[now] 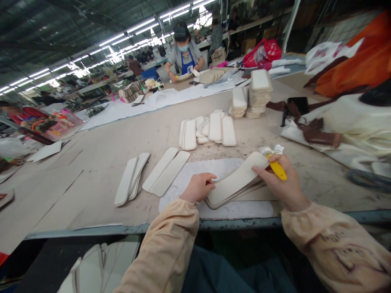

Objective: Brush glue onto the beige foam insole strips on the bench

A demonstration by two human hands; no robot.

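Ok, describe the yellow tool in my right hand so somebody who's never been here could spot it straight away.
On the big table, look near the close edge for the right hand, at one end of a pale strip. Tucked in that hand is the yellow tool, with something white by its far end. Its bright yellow handle stands out against the pale strip.

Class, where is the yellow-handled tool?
In the head view, right of centre, the yellow-handled tool is in the right hand, beside a curved cream strip.
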